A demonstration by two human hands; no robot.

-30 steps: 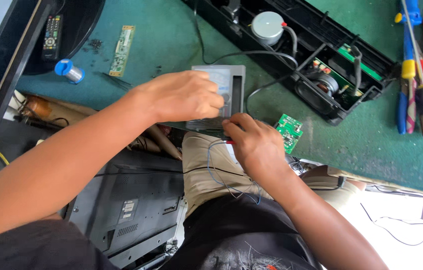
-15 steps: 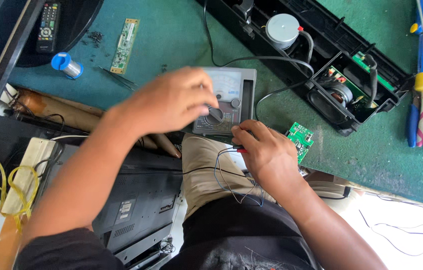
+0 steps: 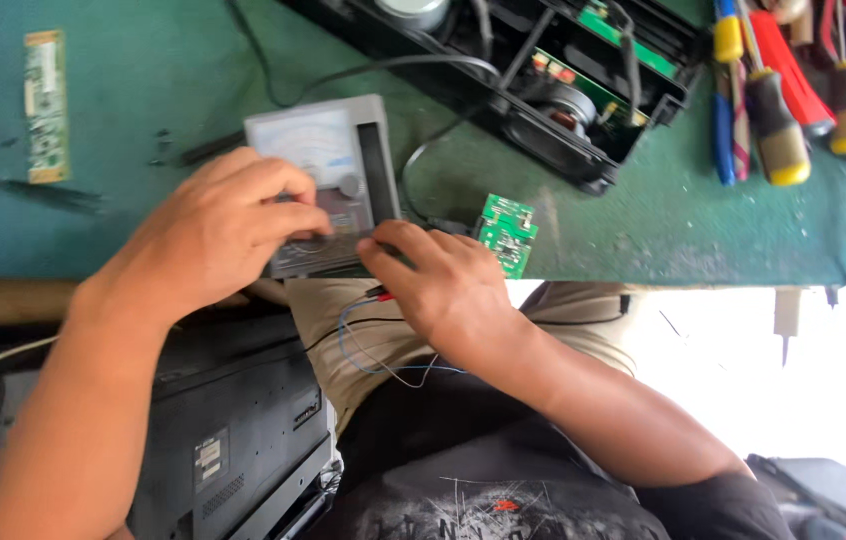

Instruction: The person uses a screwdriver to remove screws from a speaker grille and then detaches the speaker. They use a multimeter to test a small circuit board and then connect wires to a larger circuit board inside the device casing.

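Note:
A grey analog multimeter lies on the green workbench near its front edge. My left hand rests over the meter's lower left part, fingers curled on its dial area. My right hand touches the meter's lower right corner; thin red, black and blue leads run from under it over my lap. A small green circuit board lies just right of my right hand at the bench edge.
An opened black speaker housing with wiring sits at the back. Several screwdrivers lie at the right. A narrow circuit strip lies at the far left. A dark flat-screen back panel leans below the bench on the left.
The camera has moved closer and shifted right. My left hand slid lower on the meter, uncovering its scale window. My right hand stays at the meter's lower right corner.

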